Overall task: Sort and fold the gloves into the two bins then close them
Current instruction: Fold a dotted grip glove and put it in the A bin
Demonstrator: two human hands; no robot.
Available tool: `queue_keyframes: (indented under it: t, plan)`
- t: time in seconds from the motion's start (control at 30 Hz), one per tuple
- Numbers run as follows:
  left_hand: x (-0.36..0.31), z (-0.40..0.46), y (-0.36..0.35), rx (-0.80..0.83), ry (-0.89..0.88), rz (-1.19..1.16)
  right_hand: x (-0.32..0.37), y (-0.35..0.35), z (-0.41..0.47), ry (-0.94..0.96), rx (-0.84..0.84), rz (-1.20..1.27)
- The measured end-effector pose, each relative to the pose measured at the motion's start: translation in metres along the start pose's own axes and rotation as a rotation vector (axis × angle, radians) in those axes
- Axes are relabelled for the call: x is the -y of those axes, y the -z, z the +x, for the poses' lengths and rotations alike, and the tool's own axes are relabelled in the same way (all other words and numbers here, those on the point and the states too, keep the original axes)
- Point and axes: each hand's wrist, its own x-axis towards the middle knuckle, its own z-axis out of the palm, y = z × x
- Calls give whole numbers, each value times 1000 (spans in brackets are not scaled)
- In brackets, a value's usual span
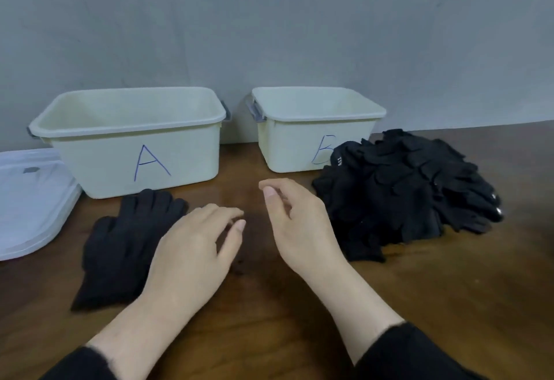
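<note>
Gloves, black soft knit, heaped [410, 191] beside bin B [299, 140]; one lies flat [120, 248] before bin A [132, 146]. Light, limp; likely best pinched at cuff. Left hand [192, 251] and right hand [296, 227] hover relaxed, holding nothing.

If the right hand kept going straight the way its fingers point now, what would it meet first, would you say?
The right hand points up and slightly left, over bare table. The first thing in that line looks like bin B, near its left front corner, though depth is hard to judge.

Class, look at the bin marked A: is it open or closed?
Open. Bin A has no lid on its rim, its inside wall shows, and clear lids lie stacked beside it.
</note>
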Motion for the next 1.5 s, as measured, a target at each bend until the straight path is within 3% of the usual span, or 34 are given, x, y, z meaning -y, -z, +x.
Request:
queue_keyframes:
  t: [0.2, 0.4, 0.53, 0.77, 0.87, 1.0, 1.2, 1.37, 1.5]
  plan:
    - [-53, 27, -55, 58, -42, -131, -21, 88, 2, 108, -183, -99]
    - [-94, 40, -81, -34, -118, -258, -63, 186, 28, -75, -329, -252]
    - [-103, 46, -91, -46, -147, -311, -100, 227, 56, -227, -172, -424]
    - [-93, 48, -92, -36, -203, -376, -102, 238, 105, -186, 295, -729]
    - [-91, 50, -90, -62, -192, -396, -102, 238, 117, -184, 281, -768]
    - [-90, 51, -89, -81, -212, -413, -98, 243, 117, -169, 117, -880]
    - [-88, 50, -88, -97, -179, -463, -38, 259, 105, -5, -270, -491]
    - [-85, 48, -82, -70, -22, -694, 18, 245, 99, 30, -178, -183]
    - [-78, 49, -71, 7, 177, -1147, 35, 204, 82, -41, -42, 153]
